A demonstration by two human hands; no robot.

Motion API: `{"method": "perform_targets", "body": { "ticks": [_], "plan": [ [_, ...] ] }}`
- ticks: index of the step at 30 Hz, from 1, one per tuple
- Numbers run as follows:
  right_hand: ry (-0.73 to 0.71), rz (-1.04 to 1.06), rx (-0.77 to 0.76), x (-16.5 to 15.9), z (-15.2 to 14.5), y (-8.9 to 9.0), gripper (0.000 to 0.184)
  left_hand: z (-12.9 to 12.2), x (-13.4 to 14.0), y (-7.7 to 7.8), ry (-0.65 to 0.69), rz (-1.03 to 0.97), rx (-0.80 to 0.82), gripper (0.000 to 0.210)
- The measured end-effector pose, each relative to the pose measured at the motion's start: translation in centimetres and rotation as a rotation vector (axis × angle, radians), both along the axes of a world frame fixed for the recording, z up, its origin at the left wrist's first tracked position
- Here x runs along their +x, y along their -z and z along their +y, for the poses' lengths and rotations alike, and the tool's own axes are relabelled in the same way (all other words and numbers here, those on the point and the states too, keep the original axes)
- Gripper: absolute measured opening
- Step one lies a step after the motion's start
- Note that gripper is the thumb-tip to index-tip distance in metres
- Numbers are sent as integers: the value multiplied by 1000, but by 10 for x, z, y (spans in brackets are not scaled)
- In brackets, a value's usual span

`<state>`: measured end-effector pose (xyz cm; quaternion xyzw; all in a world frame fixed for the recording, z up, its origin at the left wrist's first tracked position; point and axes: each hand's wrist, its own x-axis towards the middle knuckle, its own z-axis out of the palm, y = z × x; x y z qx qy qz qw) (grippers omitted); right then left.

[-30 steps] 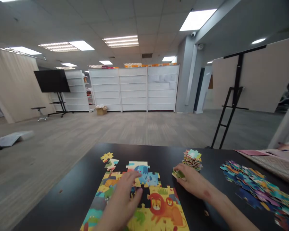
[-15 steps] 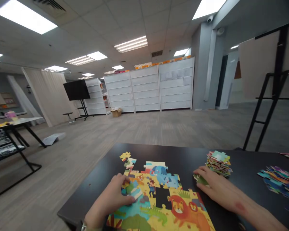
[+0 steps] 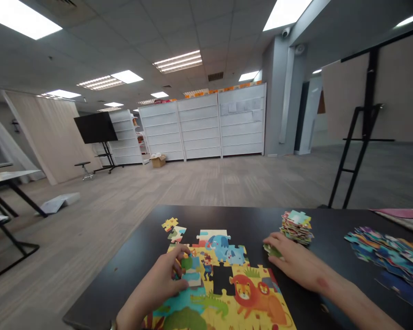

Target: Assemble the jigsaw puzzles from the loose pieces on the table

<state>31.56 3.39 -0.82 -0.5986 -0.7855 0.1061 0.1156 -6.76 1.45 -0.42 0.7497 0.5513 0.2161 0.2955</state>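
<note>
A partly assembled jigsaw puzzle (image 3: 209,302) with a lion, elephants and a crocodile lies on the dark table, a dark gap near its middle. My left hand (image 3: 163,275) is over its left side, fingers and thumb closed around a blue-and-green puzzle piece (image 3: 192,271) that lies over the assembled part. To the right of the puzzle, my right hand (image 3: 289,259) rests low over the table, its fingers on a greenish puzzle piece (image 3: 271,250) mostly covered by them. Just beyond that hand stands a stack of puzzle pieces (image 3: 296,225).
Two loose puzzle pieces (image 3: 174,231) lie beyond the puzzle's upper left corner. A spread heap of blue puzzle pieces (image 3: 388,252) is at the right of the table (image 3: 124,256). A black easel (image 3: 358,137) stands beyond the table on the right.
The view has turned slightly right, so everything sits further left. My left hand has turned its piece straighter against the puzzle. My right hand stays at its piece.
</note>
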Motion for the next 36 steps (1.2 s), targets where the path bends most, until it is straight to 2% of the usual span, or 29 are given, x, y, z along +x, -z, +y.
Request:
{"method": "perform_targets", "body": {
  "ticks": [6,10,14,19,24,27,31,34,36],
  "plan": [
    [-8,-1,3,-2,-4,-5,38,0,16,7,13,-7,15,61],
    [-12,20,6,-1,-3,-3,37,-3,39,12,95,-62,26,62],
    [-8,41,18,0,-3,-1,36,-6,57,10,160,-56,36,62],
    [4,35,4,-1,-3,0,36,-7,62,6,206,7,94,62],
    [-11,34,13,1,0,3,37,-7,60,12,189,-7,98,62],
    [24,30,32,4,1,5,40,-7,60,17,177,-99,108,55],
    [100,5,111,3,1,2,37,-7,63,17,180,-285,49,33],
    [21,117,184,-7,-5,-5,31,-7,69,17,148,-355,29,30],
    [-70,246,137,-19,-12,-11,27,-6,77,19,118,-432,4,28]
  ]
}}
